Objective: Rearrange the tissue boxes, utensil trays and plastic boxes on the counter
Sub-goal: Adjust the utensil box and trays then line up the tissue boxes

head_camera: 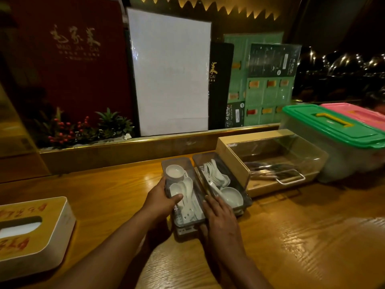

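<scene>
Head view looks down on a wooden table [291, 236] with both hands on the nearer of two grey utensil trays. The left hand [161, 197] grips the left tray [183, 205] by its outer wall, thumb hooked over the rim among the white spoons. The right hand [220, 215] lies flat against the tray's other long side, fingers [212, 202] stretched into the seam where it meets the right tray [220, 182]; it presses rather than clenches. The two trays sit touching, angled alike, each holding spoons and a small bowl.

Judging by the layout, the job looks partly done: the trays are lined up beside a covered cutlery box [270, 161], which stands just beside a green-lidded box [333, 132] and a pink-lidded box [354, 113] at the far right. A tissue box [31, 232] lies well apart at the left edge and probably has yet to be placed.

Menus [170, 74] and a berry plant [83, 128] stand behind the ledge, clear of the work. Only the snug fit between the trays could catch the right fingers.
</scene>
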`<action>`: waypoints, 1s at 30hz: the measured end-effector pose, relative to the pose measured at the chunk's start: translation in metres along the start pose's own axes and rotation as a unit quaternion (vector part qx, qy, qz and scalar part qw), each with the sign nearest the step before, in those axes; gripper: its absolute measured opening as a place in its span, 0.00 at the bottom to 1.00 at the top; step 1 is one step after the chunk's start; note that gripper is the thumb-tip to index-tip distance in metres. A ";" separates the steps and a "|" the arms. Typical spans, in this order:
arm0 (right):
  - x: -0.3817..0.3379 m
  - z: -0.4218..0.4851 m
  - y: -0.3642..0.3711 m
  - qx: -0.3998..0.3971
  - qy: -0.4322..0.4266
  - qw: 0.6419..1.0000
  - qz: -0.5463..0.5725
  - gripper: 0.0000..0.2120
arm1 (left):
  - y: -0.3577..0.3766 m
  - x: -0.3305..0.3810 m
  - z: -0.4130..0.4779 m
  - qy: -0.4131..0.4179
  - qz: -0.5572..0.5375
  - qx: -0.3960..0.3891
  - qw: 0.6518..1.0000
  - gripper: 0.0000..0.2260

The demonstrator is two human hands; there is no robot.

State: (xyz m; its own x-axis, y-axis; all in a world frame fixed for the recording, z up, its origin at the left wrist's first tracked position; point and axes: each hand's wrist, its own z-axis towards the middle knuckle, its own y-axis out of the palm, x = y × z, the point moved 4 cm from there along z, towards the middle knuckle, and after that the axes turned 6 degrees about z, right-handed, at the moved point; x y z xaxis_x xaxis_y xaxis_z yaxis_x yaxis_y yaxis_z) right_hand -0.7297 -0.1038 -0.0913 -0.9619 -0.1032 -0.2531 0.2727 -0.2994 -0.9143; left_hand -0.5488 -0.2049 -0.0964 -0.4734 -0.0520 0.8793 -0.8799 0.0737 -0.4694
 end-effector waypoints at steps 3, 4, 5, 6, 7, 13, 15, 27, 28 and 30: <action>0.003 0.000 0.000 -0.003 0.012 1.000 0.010 0.37 | 0.004 0.002 0.003 -0.006 -0.009 -0.005 1.000 0.36; 0.003 0.000 -0.001 -0.005 0.015 1.000 0.011 0.37 | 0.005 0.002 0.004 -0.010 -0.013 -0.006 1.000 0.36; 0.004 0.001 -0.001 -0.007 0.016 1.000 0.011 0.38 | 0.006 0.002 0.005 -0.012 -0.015 -0.006 1.000 0.36; 0.005 0.001 -0.001 -0.008 0.017 1.000 0.013 0.38 | 0.007 0.002 0.006 -0.014 -0.017 -0.005 1.000 0.37; 0.006 0.002 0.000 -0.010 0.017 1.000 0.017 0.38 | 0.008 0.002 0.008 -0.014 -0.017 -0.005 1.000 0.37; 0.007 0.004 -0.001 -0.012 0.015 1.000 0.024 0.39 | 0.011 0.002 0.012 -0.011 -0.008 0.001 1.000 0.37; 0.007 0.005 -0.001 -0.008 0.012 1.000 0.023 0.39 | 0.011 0.003 0.012 -0.015 -0.012 0.002 1.000 0.37; 0.012 0.005 0.006 -0.033 0.035 0.998 0.039 0.41 | 0.017 0.005 0.009 -0.033 -0.023 0.012 0.999 0.38; 0.012 0.004 0.005 -0.036 0.037 0.998 0.046 0.40 | 0.017 0.006 0.008 -0.032 -0.022 0.011 0.999 0.38; 0.010 0.003 0.001 -0.033 0.034 0.997 0.064 0.38 | 0.018 0.008 0.008 -0.032 -0.023 0.009 0.999 0.37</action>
State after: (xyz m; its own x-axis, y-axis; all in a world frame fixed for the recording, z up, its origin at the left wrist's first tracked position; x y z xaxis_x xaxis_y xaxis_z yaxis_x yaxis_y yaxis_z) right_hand -0.7392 -0.1082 -0.0942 -0.9193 -0.0706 -0.3873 0.3929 -0.2255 -0.8915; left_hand -0.5688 -0.2120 -0.0985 -0.4339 -0.1183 0.8931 -0.9009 0.0512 -0.4309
